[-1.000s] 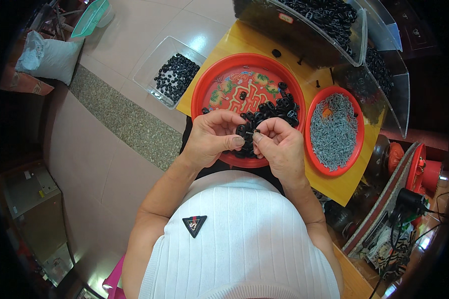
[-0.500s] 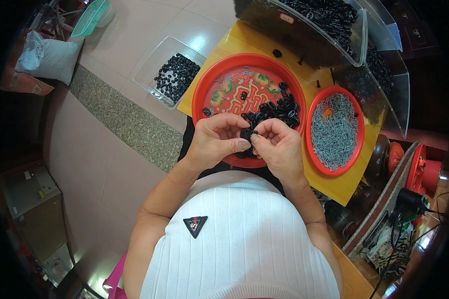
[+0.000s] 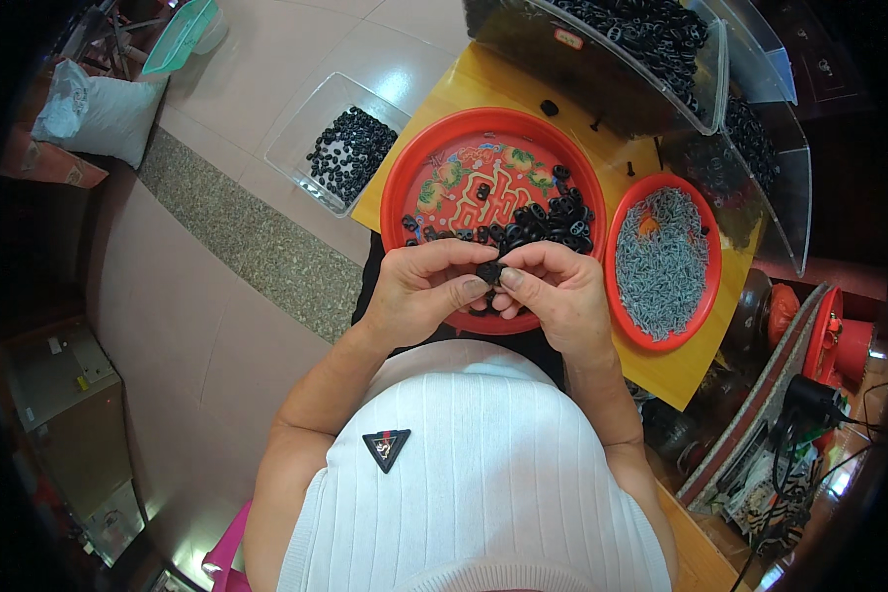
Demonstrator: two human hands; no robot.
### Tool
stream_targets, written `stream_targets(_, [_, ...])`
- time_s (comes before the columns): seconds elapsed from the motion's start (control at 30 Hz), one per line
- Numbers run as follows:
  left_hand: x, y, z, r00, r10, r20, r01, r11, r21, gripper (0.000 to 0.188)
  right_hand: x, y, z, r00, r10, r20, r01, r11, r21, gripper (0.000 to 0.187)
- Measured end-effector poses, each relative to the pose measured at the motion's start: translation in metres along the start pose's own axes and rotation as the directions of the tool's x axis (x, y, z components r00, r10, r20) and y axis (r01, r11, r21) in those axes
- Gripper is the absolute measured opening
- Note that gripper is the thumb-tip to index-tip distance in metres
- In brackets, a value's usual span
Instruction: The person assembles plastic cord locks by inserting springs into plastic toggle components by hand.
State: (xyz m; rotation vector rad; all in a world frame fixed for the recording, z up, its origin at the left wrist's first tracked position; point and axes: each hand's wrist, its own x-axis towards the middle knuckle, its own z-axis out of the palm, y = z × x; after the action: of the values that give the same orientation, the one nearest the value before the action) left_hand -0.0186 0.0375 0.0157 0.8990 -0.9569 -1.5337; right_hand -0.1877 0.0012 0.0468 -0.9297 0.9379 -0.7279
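Note:
Over the near rim of a red round tray (image 3: 397, 183), my left hand (image 3: 426, 288) and my right hand (image 3: 558, 292) meet fingertip to fingertip. Both pinch one small black plastic part (image 3: 487, 270), mostly covered by thumbs and fingers. Behind the fingers, a heap of similar black parts (image 3: 568, 219) fills the tray's right side, and a single one (image 3: 483, 190) lies on its patterned bottom. To the right of my right hand stands a red oval tray (image 3: 614, 266) full of small silvery screws (image 3: 661, 266).
The trays stand on a yellow wooden board (image 3: 651, 370). Large clear bins with black parts (image 3: 651, 39) rise at the back right. A clear box (image 3: 291, 133) holding small black pieces sits on the floor, left of the board. A white sack (image 3: 109, 113) stands far left.
My fingers have shifted around the black part, which is now turned and more covered. My left fingers lie straighter, and my right hand has moved slightly right.

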Motion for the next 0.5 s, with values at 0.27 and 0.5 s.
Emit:
stream_targets(0.27, [-0.001,-0.006,0.003,0.996,0.08,0.037,-0.081,0.996,0.024,0.025,0.004,0.016,-0.012,0.991,-0.024,0.131,0.007,0.992,0.129,0.015])
stream_targets(0.5, [0.002,-0.006,0.007,0.985,0.154,0.074,-0.157,0.987,0.041,0.025,0.007,0.014,-0.013,0.989,-0.007,0.148,-0.009,0.994,0.108,0.014])
